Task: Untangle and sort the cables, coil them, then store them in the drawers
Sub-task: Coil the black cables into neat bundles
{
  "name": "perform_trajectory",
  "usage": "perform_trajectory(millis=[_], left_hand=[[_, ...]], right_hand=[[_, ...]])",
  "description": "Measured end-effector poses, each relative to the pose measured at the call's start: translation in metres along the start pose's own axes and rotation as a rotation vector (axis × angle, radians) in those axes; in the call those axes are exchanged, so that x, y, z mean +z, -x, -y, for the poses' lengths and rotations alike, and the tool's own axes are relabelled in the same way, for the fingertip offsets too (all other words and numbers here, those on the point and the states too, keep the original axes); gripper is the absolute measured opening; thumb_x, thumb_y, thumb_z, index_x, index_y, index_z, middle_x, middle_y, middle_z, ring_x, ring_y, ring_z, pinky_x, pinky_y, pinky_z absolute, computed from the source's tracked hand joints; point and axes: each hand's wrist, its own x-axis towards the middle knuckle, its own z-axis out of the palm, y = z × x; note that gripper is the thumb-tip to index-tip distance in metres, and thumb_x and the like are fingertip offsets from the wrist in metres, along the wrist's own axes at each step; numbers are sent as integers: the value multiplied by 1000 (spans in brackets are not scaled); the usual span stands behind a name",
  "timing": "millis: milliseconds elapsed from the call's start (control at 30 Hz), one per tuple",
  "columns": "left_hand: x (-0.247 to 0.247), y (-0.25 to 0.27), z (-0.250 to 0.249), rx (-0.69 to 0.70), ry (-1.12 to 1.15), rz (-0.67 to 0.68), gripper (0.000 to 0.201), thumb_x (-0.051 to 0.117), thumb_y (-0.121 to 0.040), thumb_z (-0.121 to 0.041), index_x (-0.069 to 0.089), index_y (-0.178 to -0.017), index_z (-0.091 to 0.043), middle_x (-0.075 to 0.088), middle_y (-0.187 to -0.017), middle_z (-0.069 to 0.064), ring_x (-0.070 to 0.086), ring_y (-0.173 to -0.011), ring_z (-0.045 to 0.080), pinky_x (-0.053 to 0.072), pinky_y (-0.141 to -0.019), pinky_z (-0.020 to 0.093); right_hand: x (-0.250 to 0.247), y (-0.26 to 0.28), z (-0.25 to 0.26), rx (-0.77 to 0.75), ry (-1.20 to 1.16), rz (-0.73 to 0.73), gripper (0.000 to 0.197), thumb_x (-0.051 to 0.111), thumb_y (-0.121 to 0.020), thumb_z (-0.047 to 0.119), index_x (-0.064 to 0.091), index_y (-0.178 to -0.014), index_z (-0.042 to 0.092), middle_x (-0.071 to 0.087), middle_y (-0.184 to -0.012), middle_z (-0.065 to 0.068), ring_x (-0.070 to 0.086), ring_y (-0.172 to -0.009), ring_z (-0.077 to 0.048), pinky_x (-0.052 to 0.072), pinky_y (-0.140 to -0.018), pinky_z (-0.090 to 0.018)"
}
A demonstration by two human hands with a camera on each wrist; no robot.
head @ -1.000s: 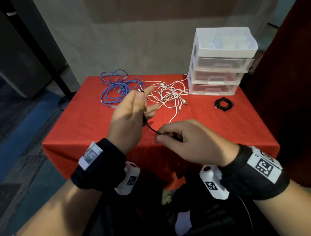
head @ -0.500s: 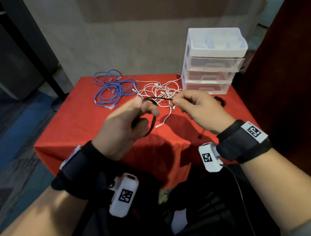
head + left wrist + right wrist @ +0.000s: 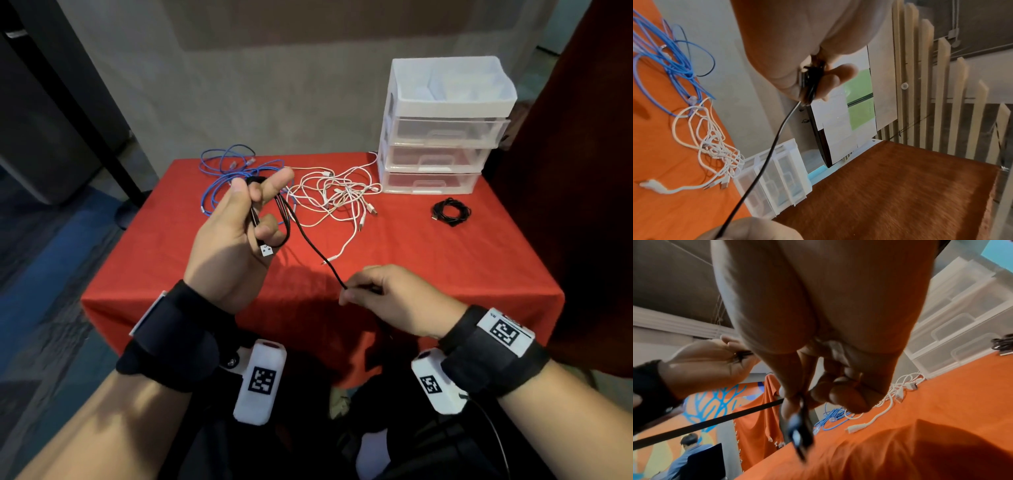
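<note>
Black cable [image 3: 310, 245], in the head view, is looped around the raised left hand [image 3: 236, 240], whose curled fingers hold the coil above the red bench [image 3: 445, 267], while its free end is pinched by the right hand [image 3: 387, 298]. Left wrist view: blue cables [image 3: 674, 65] and white cables [image 3: 715, 146] lie tangled beside the 3-drawer unit [image 3: 777, 178]. Right wrist view: fingertips [image 3: 789, 404] pinch the cable.
</note>
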Motion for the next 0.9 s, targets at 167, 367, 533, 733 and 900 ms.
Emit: perform_trajectory(millis=[167, 367, 533, 733, 900], left_hand=[[7, 0, 11, 29, 0, -47, 28, 32, -110, -30, 47, -89, -17, 64, -133, 10, 72, -96, 20, 59, -78, 34], [11, 4, 33, 203, -661, -2, 27, 38, -107, -29, 53, -86, -27, 70, -121, 3, 73, -99, 21, 57, -81, 39], [10, 14, 39, 237, -1070, 217, 36, 38, -109, -28, 57, -80, -36, 56, -58, -6, 56, -49, 8, 40, -55, 24], [19, 20, 46, -59, -652, 156, 32, 35, -110, -23, 49, -84, -10, 40, -64, -2, 33, -51, 7, 29, -47, 17], [7, 21, 43, 18, -776, 117, 35, 37, -109, -32, 48, -79, -16, 37, -57, -9, 30, -50, 8, 25, -48, 23]], right_hand=[[-8, 9, 16, -26, -9, 149, 13, 66, -98, 22, 79, -96, 23, 68, -73, 10, 59, -63, 3, 41, -63, -13], [-28, 20, 58, -255, 16, 153, 12, 66, -99, 18, 78, -96, 20, 70, -84, 8, 66, -79, -5, 46, -73, -16], [-62, 12, 75, -328, 159, -139, 10, 68, -97, 22, 77, -92, 22, 66, -83, 12, 61, -80, -5, 42, -73, -17], [-56, 9, 75, -351, 217, -247, 9, 66, -97, 18, 75, -95, 22, 59, -86, 13, 56, -82, -5, 38, -73, -14], [-46, 17, 71, -331, 146, -160, 11, 70, -95, 17, 76, -101, 24, 65, -87, 18, 61, -84, -4, 39, -73, -10]])
